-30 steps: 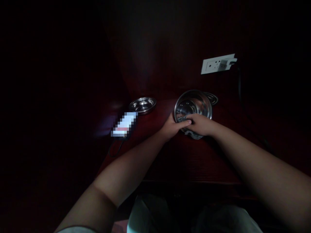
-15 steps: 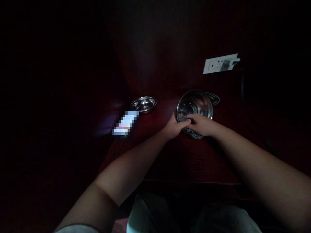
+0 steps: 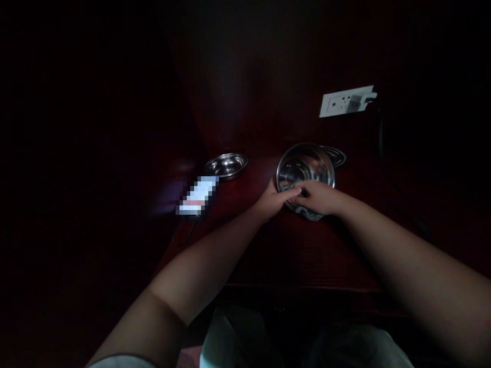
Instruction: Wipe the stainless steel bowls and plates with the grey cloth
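Note:
A shiny metal bowl [image 3: 320, 166] is tilted with its open side toward me, above the dark red tabletop [image 3: 291, 255]. My left hand [image 3: 271, 201] grips its near left edge, thumb over the rim and the other fingers hidden behind the wall. Closed around a grey patterned cloth [image 3: 310, 213], my right hand [image 3: 317, 197] presses it at the near rim. Part of the cloth lies inside the bowl and part hangs outside below it. The two hands meet at the rim, close to the left thumb tip.
A shallow metal dish [image 3: 227, 165] stands at the left back. In front of it a lit phone [image 3: 198, 196], its screen blurred out, has a cord. Behind the bowl lies a round metal piece [image 3: 337, 156]. A wall socket [image 3: 345, 102] holds a plug with a cable.
The bowl and both hands have hardly moved; the bowl sits very slightly further left. The cloth's visible folds at the rim have changed a little.

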Tool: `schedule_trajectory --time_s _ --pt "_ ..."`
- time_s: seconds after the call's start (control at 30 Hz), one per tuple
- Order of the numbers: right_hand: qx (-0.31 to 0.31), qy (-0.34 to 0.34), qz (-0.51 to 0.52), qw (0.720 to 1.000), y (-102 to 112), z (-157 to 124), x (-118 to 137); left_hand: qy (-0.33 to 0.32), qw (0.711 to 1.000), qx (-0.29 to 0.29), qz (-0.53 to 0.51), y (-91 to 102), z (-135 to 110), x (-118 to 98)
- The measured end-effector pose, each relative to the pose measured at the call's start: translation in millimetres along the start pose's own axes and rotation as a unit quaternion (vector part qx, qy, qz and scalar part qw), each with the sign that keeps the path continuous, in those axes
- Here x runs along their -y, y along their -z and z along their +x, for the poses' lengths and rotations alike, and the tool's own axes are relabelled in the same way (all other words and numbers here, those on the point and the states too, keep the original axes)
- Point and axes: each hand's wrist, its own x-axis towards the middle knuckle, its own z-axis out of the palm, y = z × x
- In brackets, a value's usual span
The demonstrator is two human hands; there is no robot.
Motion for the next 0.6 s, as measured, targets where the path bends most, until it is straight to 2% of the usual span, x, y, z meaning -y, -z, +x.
schedule_trajectory --time_s 0.2,0.33,0.6 --pt "-0.008 0.026 0.090 0.996 -1.7 0.8 0.5 -0.018 1.000 0.017 -0.005 0.0 -0.9 -0.5" --pt "-0.010 0.033 0.145 0.989 -4.1 1.4 -0.1 -0.039 0.999 0.004 0.013 -0.8 -1.9 -0.8" --pt "-0.026 0.033 0.098 0.994 -4.4 1.6 1.9 -0.044 0.999 -0.010 0.016 -1.4 -0.1 0.9"
